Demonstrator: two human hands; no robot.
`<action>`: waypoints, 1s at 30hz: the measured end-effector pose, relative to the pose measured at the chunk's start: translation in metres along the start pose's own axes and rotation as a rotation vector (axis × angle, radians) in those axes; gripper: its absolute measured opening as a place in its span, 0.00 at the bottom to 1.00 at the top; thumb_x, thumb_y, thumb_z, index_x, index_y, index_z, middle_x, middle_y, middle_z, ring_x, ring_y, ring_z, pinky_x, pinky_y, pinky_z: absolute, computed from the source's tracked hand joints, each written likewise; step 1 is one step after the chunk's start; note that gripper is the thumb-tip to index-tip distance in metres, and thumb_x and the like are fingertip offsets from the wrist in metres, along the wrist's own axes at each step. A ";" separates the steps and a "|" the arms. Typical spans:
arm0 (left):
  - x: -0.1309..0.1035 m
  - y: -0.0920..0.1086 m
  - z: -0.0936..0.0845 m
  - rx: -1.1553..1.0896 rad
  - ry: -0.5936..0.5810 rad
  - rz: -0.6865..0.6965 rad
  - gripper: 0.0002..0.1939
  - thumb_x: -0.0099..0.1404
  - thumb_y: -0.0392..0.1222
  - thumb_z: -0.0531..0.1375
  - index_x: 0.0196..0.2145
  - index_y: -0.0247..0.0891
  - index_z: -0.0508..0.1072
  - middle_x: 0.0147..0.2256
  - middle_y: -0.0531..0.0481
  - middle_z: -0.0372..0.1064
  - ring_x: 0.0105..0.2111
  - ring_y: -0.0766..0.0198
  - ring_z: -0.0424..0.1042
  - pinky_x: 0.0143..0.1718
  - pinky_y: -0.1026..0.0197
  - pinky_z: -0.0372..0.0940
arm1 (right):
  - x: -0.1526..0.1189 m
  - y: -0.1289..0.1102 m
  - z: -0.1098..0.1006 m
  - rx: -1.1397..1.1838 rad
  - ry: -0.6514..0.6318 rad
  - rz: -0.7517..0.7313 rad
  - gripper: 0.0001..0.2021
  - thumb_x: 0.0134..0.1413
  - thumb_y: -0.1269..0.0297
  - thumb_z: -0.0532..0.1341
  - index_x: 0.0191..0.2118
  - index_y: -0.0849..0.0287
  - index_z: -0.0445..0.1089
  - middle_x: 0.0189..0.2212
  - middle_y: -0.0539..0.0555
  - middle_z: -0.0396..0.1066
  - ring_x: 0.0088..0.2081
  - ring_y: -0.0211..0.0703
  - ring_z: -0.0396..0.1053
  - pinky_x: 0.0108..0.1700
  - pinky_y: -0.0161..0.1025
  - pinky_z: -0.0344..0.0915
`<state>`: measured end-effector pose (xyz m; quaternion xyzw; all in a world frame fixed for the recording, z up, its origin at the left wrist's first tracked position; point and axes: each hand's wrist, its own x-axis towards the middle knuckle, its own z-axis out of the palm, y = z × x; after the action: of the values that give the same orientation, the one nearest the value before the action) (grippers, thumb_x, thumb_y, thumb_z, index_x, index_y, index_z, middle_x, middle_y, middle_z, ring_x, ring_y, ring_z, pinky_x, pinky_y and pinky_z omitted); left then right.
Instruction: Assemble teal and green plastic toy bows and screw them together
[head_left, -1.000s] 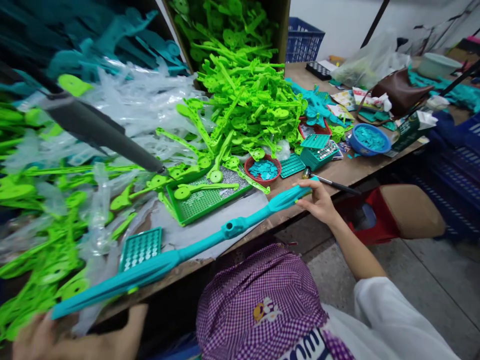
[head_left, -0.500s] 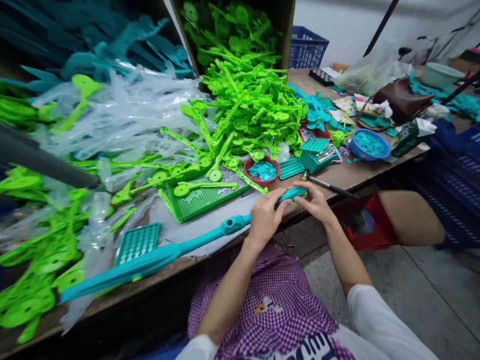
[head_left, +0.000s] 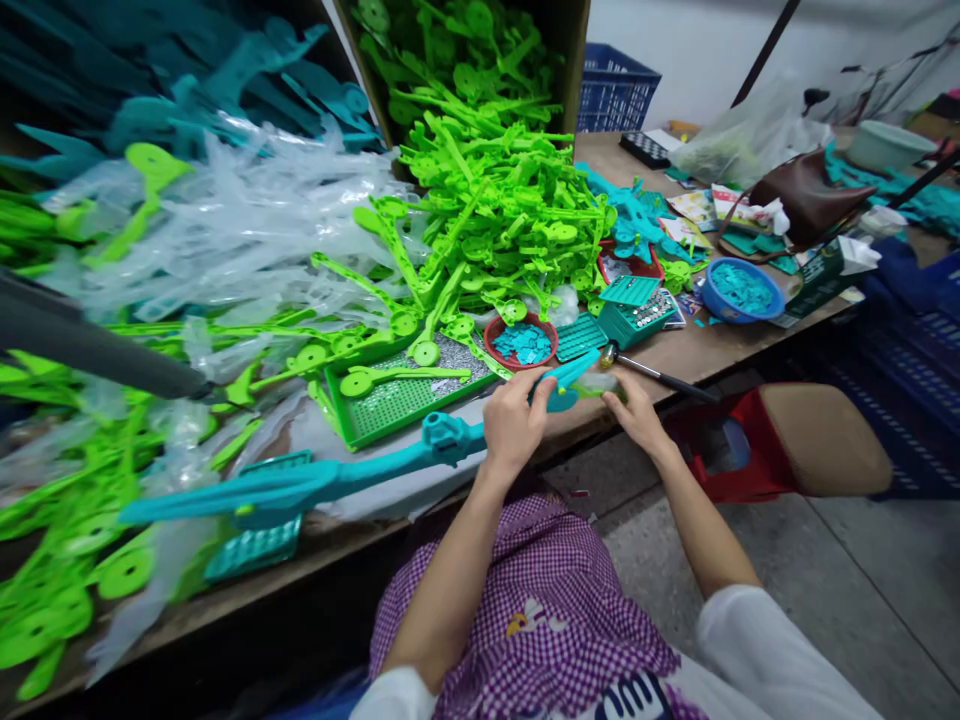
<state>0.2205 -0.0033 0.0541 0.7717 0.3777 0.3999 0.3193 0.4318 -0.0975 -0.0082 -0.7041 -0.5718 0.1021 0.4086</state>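
Note:
A long teal plastic piece point(head_left: 375, 472) with a raised round collar reaches from the left side over the table's front edge. My left hand point(head_left: 514, 420) is closed around it near its right end, where a teal prong point(head_left: 571, 372) sticks out past my fingers. Close by, my right hand point(head_left: 634, 408) pinches a blurred, pale whitish-green piece point(head_left: 596, 384) beside that end. Whether the pale piece is fixed to the teal one, I cannot tell. Below the long piece lies a teal tray point(head_left: 259, 552), partly covered by it.
A big pile of green plastic parts point(head_left: 487, 200) spills from a box. In front are a green perforated tray point(head_left: 390, 412), a red bowl point(head_left: 489, 335) of teal chips and a hammer point(head_left: 664, 377). A blue bowl point(head_left: 711, 298) sits right; a red stool point(head_left: 724, 450) stands below.
The teal piece has been raised and turned slightly at its left part. My hands have moved apart a little, and the pale green piece now shows by my right fingers.

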 end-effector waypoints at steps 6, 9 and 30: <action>0.015 -0.003 -0.010 -0.087 -0.103 -0.149 0.11 0.66 0.44 0.59 0.40 0.39 0.80 0.37 0.49 0.80 0.37 0.58 0.77 0.39 0.60 0.68 | -0.033 -0.026 0.013 -0.014 0.202 0.152 0.23 0.60 0.44 0.55 0.50 0.56 0.69 0.44 0.60 0.74 0.48 0.55 0.72 0.51 0.50 0.68; 0.016 -0.003 -0.013 -0.130 -0.168 -0.130 0.12 0.66 0.45 0.59 0.40 0.38 0.80 0.37 0.49 0.80 0.36 0.60 0.76 0.38 0.61 0.68 | -0.040 -0.028 0.011 0.010 0.213 0.167 0.22 0.60 0.44 0.55 0.49 0.56 0.70 0.45 0.60 0.74 0.47 0.55 0.72 0.51 0.51 0.67; -0.012 -0.019 -0.008 -0.158 -0.067 0.254 0.11 0.61 0.46 0.66 0.39 0.39 0.75 0.43 0.44 0.79 0.42 0.57 0.78 0.44 0.55 0.71 | 0.015 -0.082 -0.005 -0.017 -0.038 -0.295 0.15 0.65 0.53 0.55 0.51 0.52 0.72 0.44 0.56 0.71 0.47 0.46 0.70 0.51 0.46 0.68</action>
<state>0.2026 -0.0025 0.0385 0.7985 0.2334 0.4398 0.3383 0.3801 -0.0858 0.0568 -0.6136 -0.6776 0.0494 0.4023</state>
